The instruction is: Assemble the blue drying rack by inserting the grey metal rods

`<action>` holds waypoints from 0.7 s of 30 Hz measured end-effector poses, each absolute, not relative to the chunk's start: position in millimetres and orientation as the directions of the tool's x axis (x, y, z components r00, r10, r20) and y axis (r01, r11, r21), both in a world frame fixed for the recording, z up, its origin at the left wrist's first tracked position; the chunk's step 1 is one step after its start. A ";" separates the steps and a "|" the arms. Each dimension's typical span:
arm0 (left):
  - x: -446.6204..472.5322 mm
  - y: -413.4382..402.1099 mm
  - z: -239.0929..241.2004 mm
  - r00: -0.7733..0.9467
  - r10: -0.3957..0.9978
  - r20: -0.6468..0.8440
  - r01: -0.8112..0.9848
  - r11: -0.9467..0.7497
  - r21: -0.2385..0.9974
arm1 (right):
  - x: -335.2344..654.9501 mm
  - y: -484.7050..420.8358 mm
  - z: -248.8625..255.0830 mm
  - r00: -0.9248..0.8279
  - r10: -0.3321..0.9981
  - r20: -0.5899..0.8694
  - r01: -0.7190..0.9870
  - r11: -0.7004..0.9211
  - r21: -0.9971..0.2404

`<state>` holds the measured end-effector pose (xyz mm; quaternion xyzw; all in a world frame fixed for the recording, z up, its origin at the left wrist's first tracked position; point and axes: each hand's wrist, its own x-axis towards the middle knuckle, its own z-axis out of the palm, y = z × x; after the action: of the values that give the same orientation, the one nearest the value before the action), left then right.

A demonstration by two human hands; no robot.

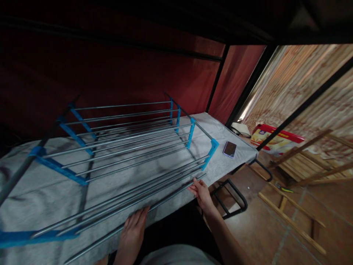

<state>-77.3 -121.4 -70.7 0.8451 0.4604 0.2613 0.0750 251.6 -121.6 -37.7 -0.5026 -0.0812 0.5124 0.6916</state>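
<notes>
A loose grey metal rod [171, 196] runs slantwise along the front edge of a surface covered in grey cloth [217, 129]. My right hand [200, 192] pinches it near its far right end. Lower down, my left hand [134, 230] is closed over the rod, its fingers close together and partly hiding it. Just beyond lies a partly assembled rack [121, 146] of grey tubes with blue plastic brackets [210, 154]. Several tubes fit into these brackets in rows. The nearest row ends at a blue bracket [38, 237] at lower left.
A phone-like dark object [230, 149] lies right of the rack. Black frame posts [217, 79] stand around the surface, with red fabric [124, 77] behind. On the right floor are a black metal-framed stool [234, 198], a wooden frame [292, 221] and a red-and-yellow box [275, 139].
</notes>
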 end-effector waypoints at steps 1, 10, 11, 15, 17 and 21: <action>-78.4 -119.0 -75.9 0.460 0.809 0.367 0.743 -0.577 0.340 | 251.8 -121.2 -37.6 0.460 0.790 -0.405 -0.628 -0.033 -0.777; -86.1 -104.1 -86.3 0.537 0.761 0.365 0.718 -0.639 0.275 | 284.6 -118.7 -32.4 0.535 0.767 -0.353 -0.626 0.081 -0.775; -86.4 -103.5 -86.3 0.544 0.748 0.380 0.712 -0.651 0.262 | 288.6 -118.6 -32.1 0.541 0.764 -0.351 -0.627 0.088 -0.774; -85.0 -103.2 -83.6 0.578 0.691 0.433 0.685 -0.700 0.203 | 297.4 -118.4 -33.8 0.561 0.748 -0.356 -0.620 0.094 -0.779; -82.0 -103.8 -78.7 0.571 0.693 0.440 0.692 -0.695 0.194 | 297.9 -118.4 -36.1 0.558 0.750 -0.356 -0.621 0.093 -0.778; -74.2 -104.0 -66.3 0.555 0.717 0.423 0.699 -0.677 0.230 | 297.4 -118.5 -41.0 0.554 0.751 -0.360 -0.631 0.095 -0.770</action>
<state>-74.2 -104.0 -66.3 0.8815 0.4017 0.2477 0.0175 297.4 -118.5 -41.0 -0.4828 -0.0622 0.4682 0.7375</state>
